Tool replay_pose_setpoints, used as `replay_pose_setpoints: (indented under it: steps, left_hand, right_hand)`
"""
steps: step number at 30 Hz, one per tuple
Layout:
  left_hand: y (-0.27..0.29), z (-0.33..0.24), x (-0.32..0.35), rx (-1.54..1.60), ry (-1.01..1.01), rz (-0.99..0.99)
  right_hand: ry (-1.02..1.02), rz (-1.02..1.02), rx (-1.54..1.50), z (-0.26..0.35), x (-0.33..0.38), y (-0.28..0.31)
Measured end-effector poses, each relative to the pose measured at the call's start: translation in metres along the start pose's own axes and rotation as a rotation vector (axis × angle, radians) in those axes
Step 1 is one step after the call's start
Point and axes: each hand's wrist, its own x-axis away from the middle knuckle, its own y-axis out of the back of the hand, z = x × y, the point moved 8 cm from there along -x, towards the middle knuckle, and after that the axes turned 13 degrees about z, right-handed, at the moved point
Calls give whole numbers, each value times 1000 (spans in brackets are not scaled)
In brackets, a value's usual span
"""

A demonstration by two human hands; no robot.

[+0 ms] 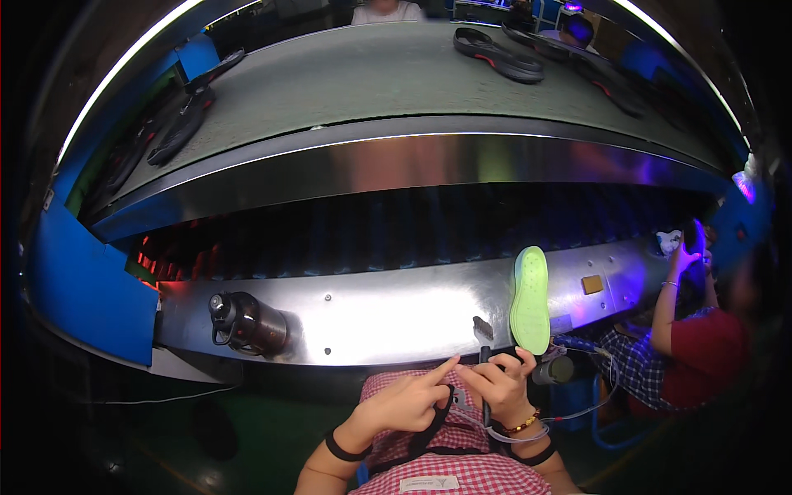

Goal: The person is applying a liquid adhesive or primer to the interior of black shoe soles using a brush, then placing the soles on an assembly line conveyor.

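My right hand (505, 386) is closed around the black handle of a brush (484, 355), its short dark bristle head pointing away from me at the bench edge. Its raised fingertips are by the near end of a lime-green shoe sole (530, 305), perhaps touching it. The sole is long and pale, and stands out over the metal bench. Left of it, my left hand (410, 400) has its index finger stretched toward the right hand's fingers, the others loosely curled. I see nothing held in it. A wire runs by my right wrist.
A dark bottle (256, 324) lies left on the metal bench (396, 309). A small yellow-brown block (592, 285) sits right of the sole. Beyond, a raised grey belt (330, 82) carries several dark shoe soles (497, 58). At right, a co-worker in a red sleeve (705, 351) works.
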Motion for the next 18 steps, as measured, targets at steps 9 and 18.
replay_pose_setpoints:
  steps: [9,18]
  left_hand:
    - [-19,2,-15,92,78,249]
    - [-27,-6,-15,275,-23,452]
  right_hand:
    - [127,76,41,7,-3,-8]
    - [342,154,90,13,-5,2]
